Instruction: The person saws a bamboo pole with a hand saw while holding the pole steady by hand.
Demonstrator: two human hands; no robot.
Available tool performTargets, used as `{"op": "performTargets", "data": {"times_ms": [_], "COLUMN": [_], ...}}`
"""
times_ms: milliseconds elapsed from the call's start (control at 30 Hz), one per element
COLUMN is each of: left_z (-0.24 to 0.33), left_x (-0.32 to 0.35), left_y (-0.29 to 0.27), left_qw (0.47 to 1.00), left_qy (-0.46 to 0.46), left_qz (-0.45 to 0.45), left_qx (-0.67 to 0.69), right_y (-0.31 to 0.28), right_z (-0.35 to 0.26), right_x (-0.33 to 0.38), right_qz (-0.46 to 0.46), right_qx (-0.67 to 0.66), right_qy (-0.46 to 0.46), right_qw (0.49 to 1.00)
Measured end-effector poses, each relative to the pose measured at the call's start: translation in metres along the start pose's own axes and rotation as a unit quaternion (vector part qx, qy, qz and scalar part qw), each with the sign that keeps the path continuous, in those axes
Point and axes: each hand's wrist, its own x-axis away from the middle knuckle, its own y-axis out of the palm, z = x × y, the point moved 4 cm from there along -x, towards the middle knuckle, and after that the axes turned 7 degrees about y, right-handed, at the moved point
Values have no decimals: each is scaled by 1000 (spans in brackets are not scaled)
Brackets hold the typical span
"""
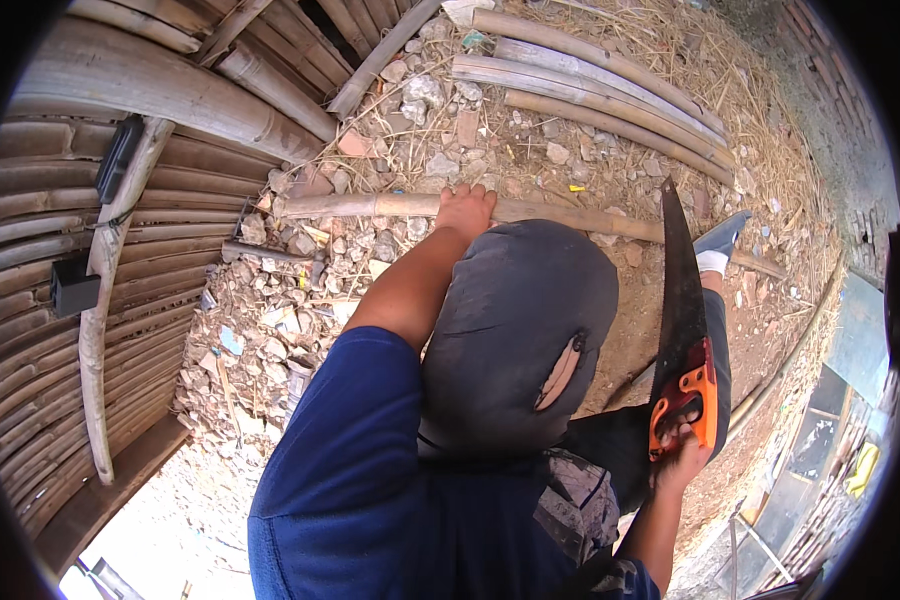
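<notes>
Ground: bare dirt strewn with rubble, stones and dry straw; a wall of split bamboo (60, 200) curves down the left side, and a stack of loose bamboo poles (590, 85) lies at the top of the yard.
Work piece: a long bamboo pole (370, 205) lies across the rubble, running from left of centre toward the right.
Left hand: the left hand (465, 208) reaches forward with the arm stretched out, fingers closed over the pole, pressing on it.
Right hand: the right hand (682, 452) is wrapped around the orange-and-black grip of a hand saw (682, 290); the dark blade points up and away, well clear of the pole.
Foot: a shoe (720, 240) with a white sock sits just beside the pole's right stretch.
Person: blue sleeve and dark cloth fill the lower middle of the view.
Step in hand: judged as steadying the pole before cutting; the blade is not yet on the bamboo.
Next move calls for: bringing the teeth down onto the pole between hand and shoe, keeping the left fingers away from the cut line, and holding the round pole firm so it does not roll on loose stones.
</notes>
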Motion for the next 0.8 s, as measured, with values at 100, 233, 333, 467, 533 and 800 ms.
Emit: {"op": "performTargets", "data": {"times_ms": [100,233,333,467,533,800], "left_z": [-17,-33,-71,-100,-92,-92], "left_x": [15,33,51,66,59,37], "left_y": [13,7,8,4,6,47], "left_qw": [999,998,997,994,993,977], "left_qy": [-6,-12,-45,-60,-66,-91], "left_qz": [51,66,66,91,91,186], "left_qx": [14,16,-7,-21,-34,-58], "right_y": [7,10,9,4,-11,-9], "right_z": [-4,-13,-17,-16,-12,-6], "right_x": [7,17,22,16,10,-20], "right_qz": [-1,35,41,31,22,7], "right_qx": [-14,-32,-34,-38,-25,35], "right_qy": [-7,-16,-23,-24,-17,50], "right_qw": [1000,999,998,999,999,998]}}
